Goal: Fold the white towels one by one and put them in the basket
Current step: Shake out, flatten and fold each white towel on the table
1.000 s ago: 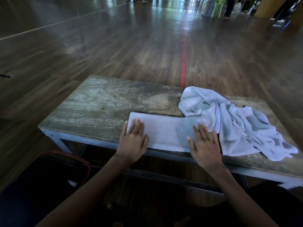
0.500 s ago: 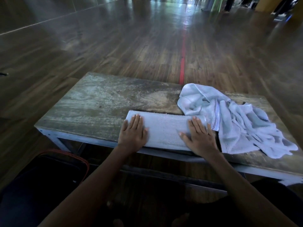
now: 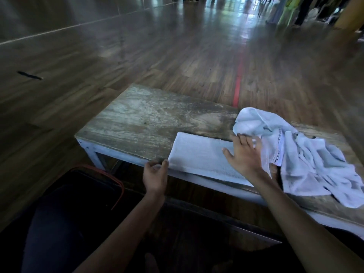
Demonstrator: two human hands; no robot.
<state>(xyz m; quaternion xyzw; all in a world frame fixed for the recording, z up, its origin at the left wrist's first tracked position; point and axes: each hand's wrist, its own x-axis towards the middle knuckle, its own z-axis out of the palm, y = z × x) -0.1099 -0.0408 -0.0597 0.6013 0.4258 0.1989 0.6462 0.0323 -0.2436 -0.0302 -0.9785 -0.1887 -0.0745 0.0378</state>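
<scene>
A white towel, folded into a long strip, lies along the near edge of the wooden table. My left hand is at the table edge, its fingers curled, and pinches the strip's near left corner. With fingers straight, my right hand lies flat on the strip's right end. A crumpled pile of white towels sits on the table just right of that hand and touches it. The dark basket with an orange rim stands on the floor at the lower left, below the table edge.
The table's left and far parts show bare, worn wood. A wooden floor with a red line stretches beyond the table. My dark-clothed legs fill the bottom of the view. Blurred people stand far off at the top right.
My left hand has slid off the towel's top to its near left corner and curled onto it. My right hand moved further along the strip toward the pile. The view has swung left.
</scene>
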